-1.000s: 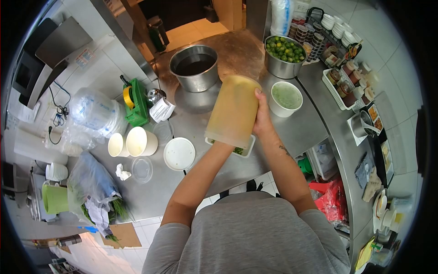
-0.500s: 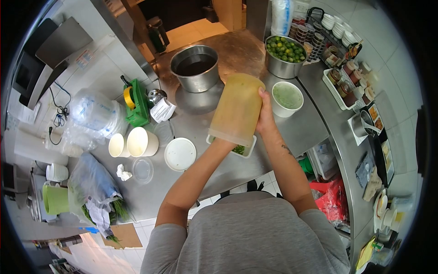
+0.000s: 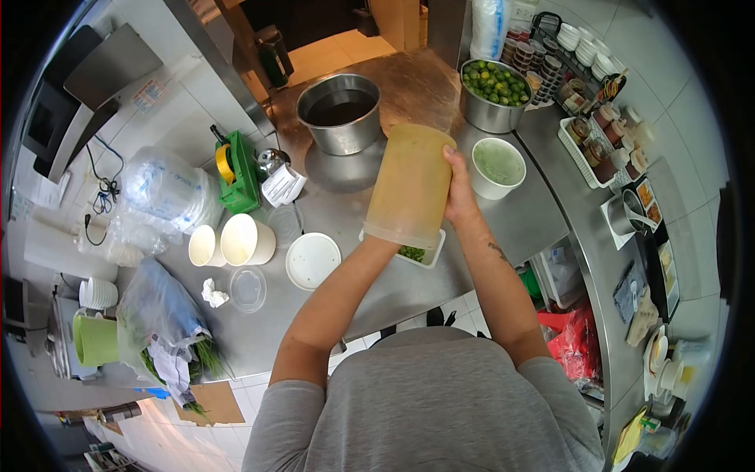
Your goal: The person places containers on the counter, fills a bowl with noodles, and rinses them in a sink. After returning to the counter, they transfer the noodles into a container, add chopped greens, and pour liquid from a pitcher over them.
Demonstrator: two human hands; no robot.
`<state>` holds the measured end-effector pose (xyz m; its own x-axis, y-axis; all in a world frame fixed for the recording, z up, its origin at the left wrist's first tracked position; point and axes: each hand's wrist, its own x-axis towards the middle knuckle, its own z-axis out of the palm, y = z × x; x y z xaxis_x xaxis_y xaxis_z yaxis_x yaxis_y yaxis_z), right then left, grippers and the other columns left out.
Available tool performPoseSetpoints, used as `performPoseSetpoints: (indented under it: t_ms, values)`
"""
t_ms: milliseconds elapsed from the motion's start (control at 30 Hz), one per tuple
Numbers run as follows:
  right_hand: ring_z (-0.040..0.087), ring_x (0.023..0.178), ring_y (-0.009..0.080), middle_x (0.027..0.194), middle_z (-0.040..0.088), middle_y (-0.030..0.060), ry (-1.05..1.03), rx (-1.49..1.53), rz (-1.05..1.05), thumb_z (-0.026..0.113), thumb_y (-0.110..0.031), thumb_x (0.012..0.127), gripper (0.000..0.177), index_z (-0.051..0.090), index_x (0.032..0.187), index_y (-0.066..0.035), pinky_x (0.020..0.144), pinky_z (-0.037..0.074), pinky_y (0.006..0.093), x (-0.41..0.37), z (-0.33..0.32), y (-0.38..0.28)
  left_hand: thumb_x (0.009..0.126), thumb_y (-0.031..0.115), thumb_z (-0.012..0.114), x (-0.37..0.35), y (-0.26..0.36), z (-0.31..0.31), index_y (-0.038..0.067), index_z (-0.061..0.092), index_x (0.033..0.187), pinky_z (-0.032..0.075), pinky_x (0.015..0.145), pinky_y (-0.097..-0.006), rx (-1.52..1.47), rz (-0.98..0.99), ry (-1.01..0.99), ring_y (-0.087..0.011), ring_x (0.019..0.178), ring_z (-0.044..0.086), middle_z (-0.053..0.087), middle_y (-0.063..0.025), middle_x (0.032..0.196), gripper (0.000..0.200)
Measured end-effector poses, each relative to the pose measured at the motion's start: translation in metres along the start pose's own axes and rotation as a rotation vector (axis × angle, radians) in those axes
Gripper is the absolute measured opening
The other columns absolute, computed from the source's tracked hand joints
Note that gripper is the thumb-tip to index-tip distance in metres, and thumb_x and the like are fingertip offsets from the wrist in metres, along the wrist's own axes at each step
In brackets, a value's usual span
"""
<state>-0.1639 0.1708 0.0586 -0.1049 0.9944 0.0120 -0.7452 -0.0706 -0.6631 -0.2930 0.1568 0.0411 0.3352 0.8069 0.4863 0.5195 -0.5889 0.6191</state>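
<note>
A tall, cloudy yellow container (image 3: 410,185) is held tilted above the steel counter, between both arms. My right hand (image 3: 458,182) grips its right side, thumb and fingers pressed on the wall. My left hand is hidden behind or under the container's lower end; only the wrist and forearm show. Beneath it, partly covered, is a white tray (image 3: 429,257) with chopped green pieces (image 3: 412,252). To the right stands a white tub (image 3: 498,167) with pale green contents. Behind to the left is a steel pot (image 3: 339,115) of dark liquid.
A pot of green citrus (image 3: 495,96) stands at the back right. On the left are two paper tubs (image 3: 247,240), a white lid (image 3: 313,261), a green tape dispenser (image 3: 237,173) and bagged greens (image 3: 163,322). Sauce bottles (image 3: 611,167) line the right counter.
The view has shifted slightly. The container remains held and tilted above the tray, with its position nearly the same.
</note>
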Motion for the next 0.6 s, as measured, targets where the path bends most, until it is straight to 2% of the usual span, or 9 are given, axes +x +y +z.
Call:
performPoseSetpoints:
  t_ms: [133,267,367,467,600]
  values:
    - [0.062,0.099,0.0209,0.112,0.061,0.0120,0.080,0.028,0.073,0.058,-0.043,0.087,0.053,0.054,0.120,-0.002,0.085,0.052,0.0337,-0.002,0.009,-0.003,0.088,0.023,0.063,0.009,-0.008,-0.002,0.007,0.055,0.120,0.048,0.086,-0.0347,-0.069,0.054,-0.030,-0.0219,0.105,0.058,0.059,-0.0095,0.116,0.037]
    - [0.061,0.100,0.0212,0.111,0.061,0.0117,0.059,0.010,0.046,0.059,-0.044,0.086,0.054,0.053,0.120,-0.002,0.086,0.052,0.0341,0.007,0.005,-0.006,0.089,0.021,0.062,0.023,-0.008,-0.003,0.006,0.054,0.122,0.048,0.088,-0.0344,-0.118,0.064,-0.067,-0.0217,0.106,0.057,0.059,-0.0100,0.117,0.037]
    - [0.061,0.099,0.0212,0.110,0.061,0.0115,0.078,-0.005,0.022,0.059,-0.043,0.087,0.053,0.053,0.120,-0.002,0.085,0.052,0.0338,0.009,0.006,-0.009,0.089,0.019,0.062,0.026,-0.008,0.000,0.005,0.053,0.123,0.048,0.088,-0.0337,-0.200,-0.001,-0.040,-0.0214,0.107,0.057,0.058,-0.0107,0.118,0.037]
    - [0.061,0.098,0.0211,0.110,0.061,0.0117,0.059,-0.016,0.001,0.059,-0.042,0.087,0.053,0.053,0.120,-0.002,0.084,0.052,0.0336,0.014,0.001,-0.007,0.090,0.019,0.062,0.025,-0.009,0.001,0.005,0.052,0.125,0.048,0.089,-0.0333,-0.140,0.055,-0.031,-0.0214,0.108,0.057,0.058,-0.0111,0.119,0.039]
    - [0.061,0.098,0.0212,0.110,0.061,0.0122,0.062,-0.039,-0.020,0.059,-0.041,0.088,0.053,0.052,0.121,-0.002,0.084,0.053,0.0338,0.015,0.001,-0.007,0.090,0.019,0.062,0.022,-0.018,0.008,0.005,0.051,0.126,0.047,0.090,-0.0333,-0.345,-0.051,-0.031,-0.0216,0.109,0.056,0.058,-0.0109,0.119,0.040]
